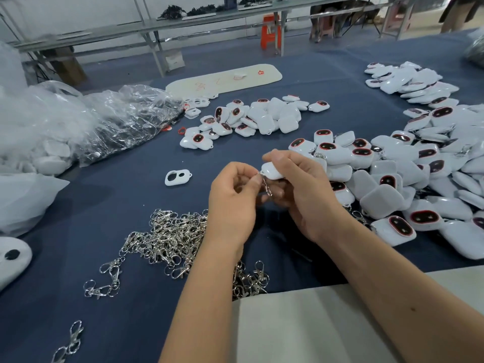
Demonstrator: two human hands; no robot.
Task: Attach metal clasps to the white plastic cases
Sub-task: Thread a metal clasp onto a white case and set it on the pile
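At the far left of the frame lie crumpled clear plastic bags (78,121), some with white parts inside. Below them, in the lower left and lower centre, a loose heap of metal clasps (167,244) spreads on the dark blue table cloth (117,195), with a few single clasps apart from it toward the bottom left corner. A little above the heap, left of centre, one flat white frame piece (177,177) with two holes lies alone on the cloth.

In the centre, the left hand (233,203) has its fingers curled and pinches the upper end of one metal clasp (266,185) between thumb and fingertips. The long axis of this clasp runs nearly vertical in the frame, leaning a little to the right at the bottom; its top end points up at the corner of the white case (272,172). Just right of it, the right hand (301,189) grips this case, thumb on top and fingers curled beneath. The case lies with its long side going to the right and slightly down, and its left corner touches the clasp. The two hands are close together, almost touching.

In the upper centre lies a smaller group of white cases (262,116), and behind it a long pale board (225,78) with red marks. At the right, a big pile of white cases (419,179) covers the cloth, many showing a dark oval window with a red rim.
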